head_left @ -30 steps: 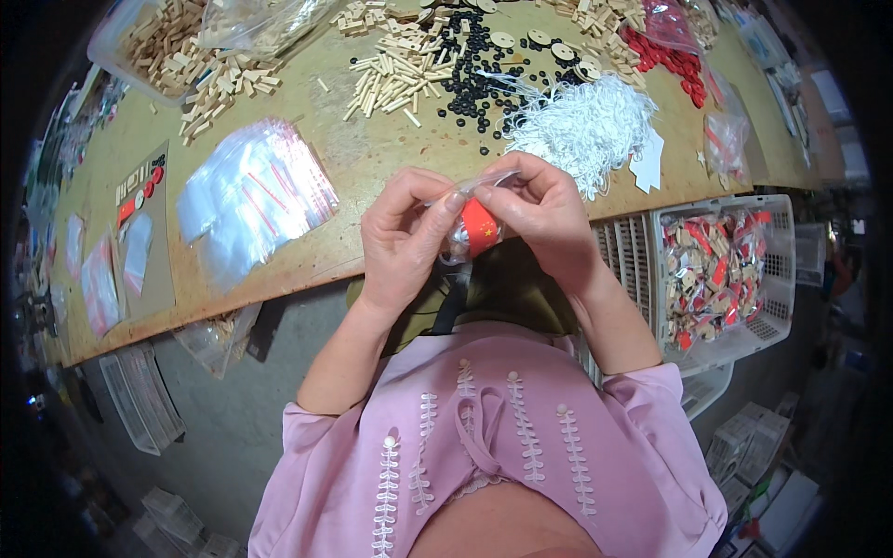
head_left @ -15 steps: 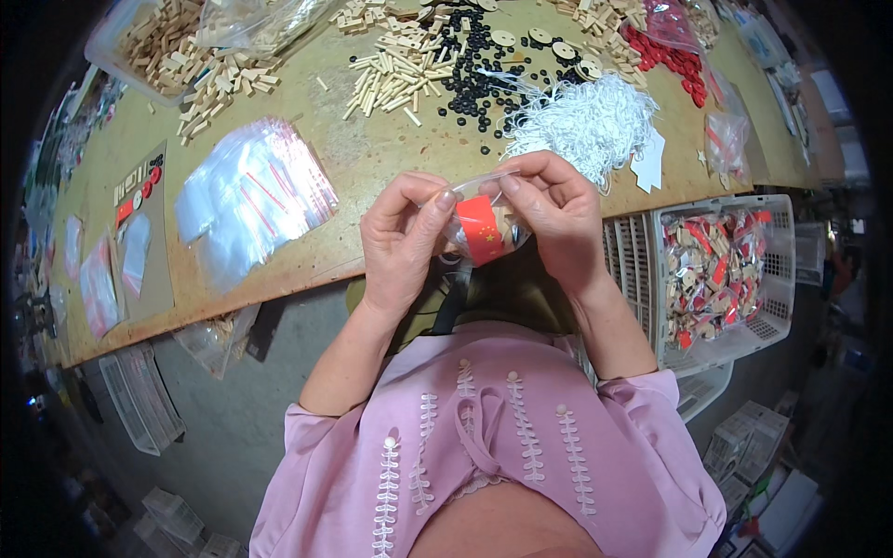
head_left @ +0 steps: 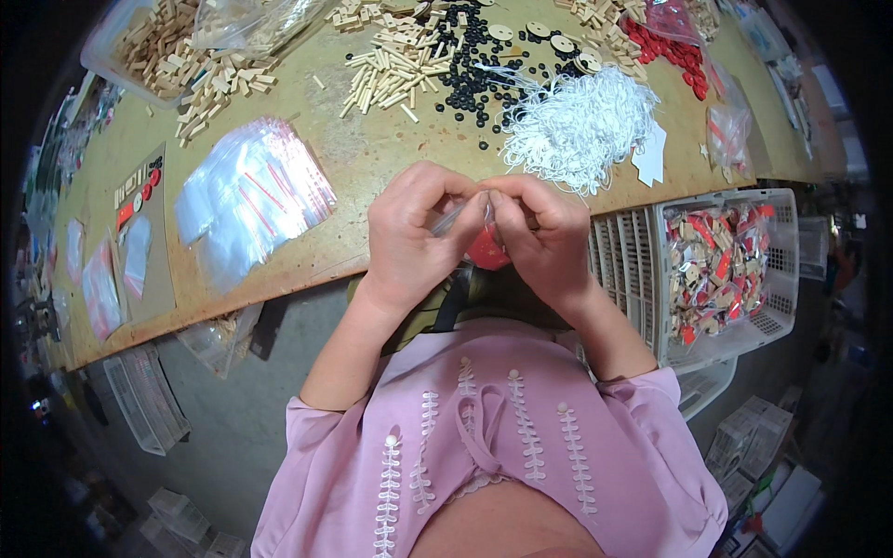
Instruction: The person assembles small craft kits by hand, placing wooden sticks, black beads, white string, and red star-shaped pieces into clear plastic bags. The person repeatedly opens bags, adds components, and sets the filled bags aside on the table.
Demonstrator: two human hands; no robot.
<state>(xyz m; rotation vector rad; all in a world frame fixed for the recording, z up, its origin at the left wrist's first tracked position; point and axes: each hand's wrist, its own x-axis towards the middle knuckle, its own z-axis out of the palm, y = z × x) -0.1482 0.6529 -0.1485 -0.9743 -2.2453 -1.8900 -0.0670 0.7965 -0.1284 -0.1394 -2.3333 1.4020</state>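
Observation:
Just off the table's front edge, a small clear zip bag (head_left: 486, 249) hangs between my two hands. Red shows through its plastic, while most of the bag is covered by my fingers. My left hand (head_left: 416, 232) pinches the bag's top edge, thumb pressed against the fingers. From the other side my right hand (head_left: 547, 232) grips the same edge, its thumb beside the left one. The two thumb tips nearly touch over the middle of the opening strip.
A fan of flat clear bags (head_left: 256, 200) lies left on the table (head_left: 344, 209). Behind are wooden sticks (head_left: 395, 79), black rings (head_left: 474, 93), white strings (head_left: 581, 126) and red wheels (head_left: 665, 60). Right of me, a white plastic crate (head_left: 779, 270) holds several filled bags.
My hands have drawn together, bringing the thumbs side by side at the bag's top. The bag has turned, and the red piece with yellow stars is now mostly hidden.

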